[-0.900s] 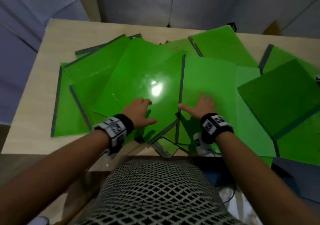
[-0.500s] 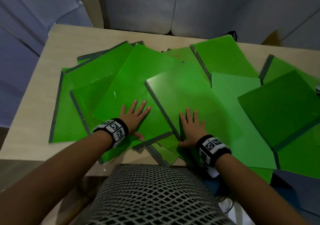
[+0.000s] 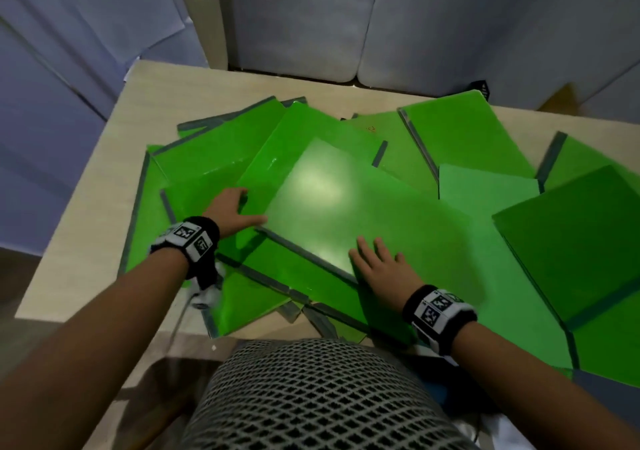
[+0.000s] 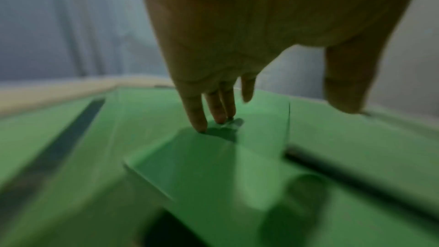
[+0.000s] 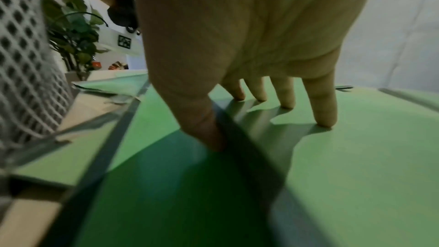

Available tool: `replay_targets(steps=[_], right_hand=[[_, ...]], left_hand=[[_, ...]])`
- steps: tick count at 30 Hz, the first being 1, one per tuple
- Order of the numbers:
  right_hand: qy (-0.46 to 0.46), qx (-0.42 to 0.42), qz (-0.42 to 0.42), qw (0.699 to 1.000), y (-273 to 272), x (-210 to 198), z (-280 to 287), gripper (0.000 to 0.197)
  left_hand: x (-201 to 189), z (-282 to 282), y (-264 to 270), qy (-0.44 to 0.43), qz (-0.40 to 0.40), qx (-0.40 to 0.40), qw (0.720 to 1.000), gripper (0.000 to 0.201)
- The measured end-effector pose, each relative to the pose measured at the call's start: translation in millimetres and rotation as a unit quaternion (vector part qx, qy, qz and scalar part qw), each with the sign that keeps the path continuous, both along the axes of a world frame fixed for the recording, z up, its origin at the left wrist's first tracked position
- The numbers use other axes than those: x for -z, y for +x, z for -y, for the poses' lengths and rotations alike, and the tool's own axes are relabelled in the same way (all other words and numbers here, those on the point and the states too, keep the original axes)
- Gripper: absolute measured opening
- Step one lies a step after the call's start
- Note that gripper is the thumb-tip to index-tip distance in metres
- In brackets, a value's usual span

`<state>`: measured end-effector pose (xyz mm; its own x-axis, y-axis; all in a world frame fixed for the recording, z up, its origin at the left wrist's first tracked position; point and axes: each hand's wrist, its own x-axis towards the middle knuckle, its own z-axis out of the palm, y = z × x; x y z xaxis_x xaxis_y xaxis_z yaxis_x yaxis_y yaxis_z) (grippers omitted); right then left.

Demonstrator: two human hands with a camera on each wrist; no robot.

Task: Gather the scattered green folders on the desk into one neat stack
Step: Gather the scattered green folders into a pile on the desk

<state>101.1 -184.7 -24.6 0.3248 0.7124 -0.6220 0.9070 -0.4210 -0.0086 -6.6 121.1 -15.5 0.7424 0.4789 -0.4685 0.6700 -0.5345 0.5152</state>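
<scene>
Several green folders with grey spines lie fanned over the beige desk [image 3: 104, 179]. The top folder [image 3: 346, 214] sits in the middle, its spine [image 3: 304, 254] slanting along the near-left edge. My right hand [image 3: 374, 259] presses flat on it near the spine; in the right wrist view the right hand [image 5: 251, 125] has spread fingers [image 5: 323, 115] on the cover [image 5: 368, 157] and the thumb against the spine. My left hand [image 3: 242, 207] rests at the top folder's left corner. In the left wrist view, the left hand [image 4: 273, 114] touches a lower folder [image 4: 202, 157] with straight fingertips [image 4: 199, 125].
A darker green folder [image 3: 571, 241] and a pale one [image 3: 485, 190] lie at the right, and more reach the back edge [image 3: 457, 131]. Folder corners overhang the desk's near edge [image 3: 256, 314]. Grey wall panels stand behind. A small black object [image 3: 481, 89] sits at the back right.
The top folder has turned further and slid left onto the middle pile under my right hand. My left hand has moved up and left to that folder's corner.
</scene>
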Motion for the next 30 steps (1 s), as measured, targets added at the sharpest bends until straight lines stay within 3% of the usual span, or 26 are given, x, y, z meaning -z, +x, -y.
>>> replay_targets(steps=[2, 4, 7, 9, 11, 12, 14, 20, 26, 28, 30], right_hand=[[0.019, -0.026, -0.044, 0.999, -4, -6, -8, 0.078], [0.055, 0.007, -0.052, 0.997, 3, -14, -22, 0.070], [0.122, 0.216, 0.047, 0.968, 35, -25, -36, 0.054], [0.112, 0.428, 0.088, 0.893, 62, -27, -26, 0.064], [0.082, 0.618, 0.037, 0.781, 82, -20, -5, 0.097], [0.066, 0.674, 0.014, 0.736, 88, -14, 6, 0.114], [0.047, 0.730, -0.012, 0.682, 90, -6, 22, 0.131], [0.132, 0.815, -0.081, 0.558, 83, 7, 47, 0.133], [0.165, 0.810, -0.190, 0.529, 80, 3, 31, 0.084], [0.164, 0.819, -0.170, 0.523, 78, 1, 23, 0.096], [0.138, 0.809, -0.098, 0.563, 75, -2, 19, 0.110]], left_hand=[[3, 7, 4, -0.061, 0.015, -0.129, 0.990, 0.070], [6, 12, 9, -0.063, -0.004, -0.169, 0.984, 0.073], [8, 17, 13, -0.003, -0.054, -0.152, 0.987, 0.085], [7, 23, 14, 0.037, -0.080, -0.134, 0.987, 0.092], [7, 27, 16, 0.051, -0.098, -0.131, 0.985, 0.101], [8, 29, 17, 0.043, -0.100, -0.137, 0.984, 0.105], [9, 33, 19, 0.002, -0.088, -0.160, 0.983, 0.105], [4, 22, 19, -0.093, -0.093, -0.206, 0.970, 0.092], [-2, 9, 17, -0.127, -0.092, -0.227, 0.961, 0.093], [-7, 9, 16, -0.134, -0.093, -0.226, 0.960, 0.094], [-11, 8, 13, -0.152, -0.080, -0.226, 0.959, 0.090]])
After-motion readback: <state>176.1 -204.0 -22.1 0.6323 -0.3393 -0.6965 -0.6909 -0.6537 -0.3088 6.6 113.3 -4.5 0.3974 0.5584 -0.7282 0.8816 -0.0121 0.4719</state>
